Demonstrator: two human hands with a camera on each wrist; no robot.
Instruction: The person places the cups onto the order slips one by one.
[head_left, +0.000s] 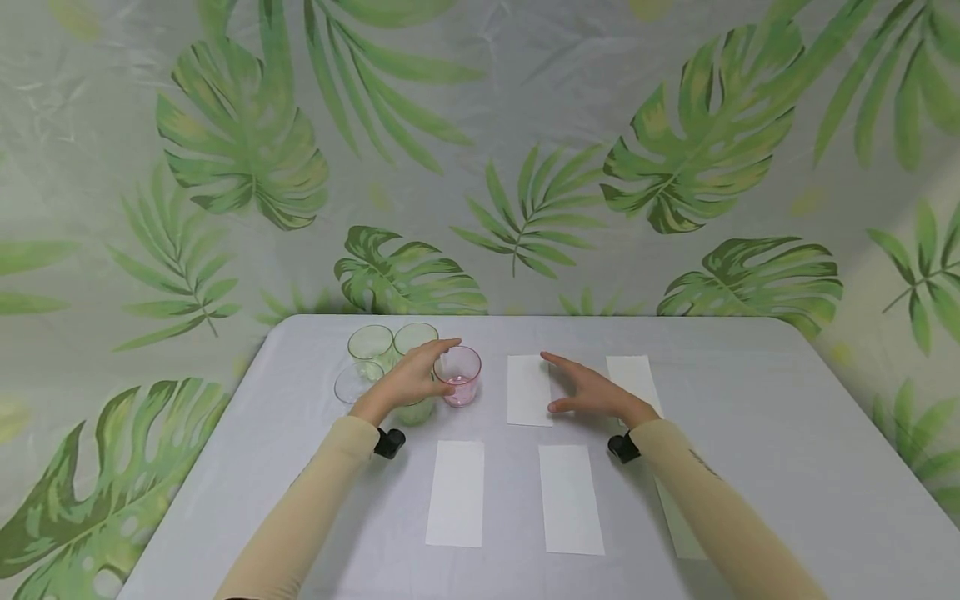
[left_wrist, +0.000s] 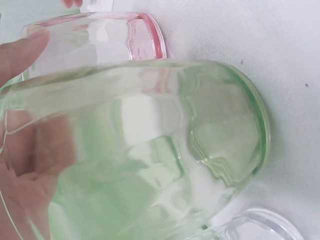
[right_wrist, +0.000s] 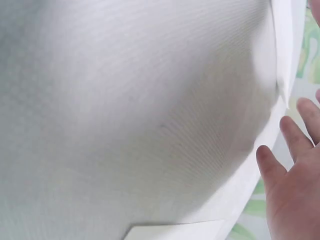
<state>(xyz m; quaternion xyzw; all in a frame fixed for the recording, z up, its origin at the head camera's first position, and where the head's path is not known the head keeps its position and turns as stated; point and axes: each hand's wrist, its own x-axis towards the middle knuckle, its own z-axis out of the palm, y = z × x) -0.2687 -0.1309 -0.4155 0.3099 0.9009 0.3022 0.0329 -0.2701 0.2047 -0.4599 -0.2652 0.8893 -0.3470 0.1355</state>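
A pink-tinted glass [head_left: 462, 377] stands upright on the white-covered table. My left hand [head_left: 405, 379] grips its left side, thumb across the near side and fingers at the far rim. Seen from the left wrist, a green glass [left_wrist: 165, 135] fills the foreground, with the pink glass [left_wrist: 100, 40] and a digit on it just beyond. My right hand [head_left: 592, 390] is held over two white paper strips, fingers spread and nothing between them. In the right wrist view this hand [right_wrist: 300, 185] shows at the right edge.
Two pale green glasses [head_left: 371, 343] [head_left: 416, 337] stand behind my left hand, and a clear glass [head_left: 352, 385] is left of it. Another green glass [head_left: 417, 412] is partly hidden below the hand. Several white paper strips [head_left: 456, 493] lie in two rows. A leaf-print cloth [head_left: 525, 192] hangs behind.
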